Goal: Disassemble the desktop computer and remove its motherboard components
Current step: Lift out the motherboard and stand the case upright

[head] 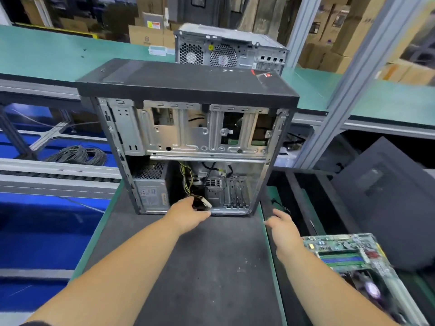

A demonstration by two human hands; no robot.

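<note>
Black connector (202, 204) gripped by left hand (188, 214) at open case (188, 137).

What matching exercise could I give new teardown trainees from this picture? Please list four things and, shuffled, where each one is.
Things:
1. Open black tower computer case
2. Green motherboard
3. Coil of grey cable
4. Grey second computer case

Places:
A. On the far green bench
B. Lower left, below the bench
C. On the dark mat, centre
D. Lower right, beside the right forearm

Pairs: 1-C, 2-D, 3-B, 4-A
</note>
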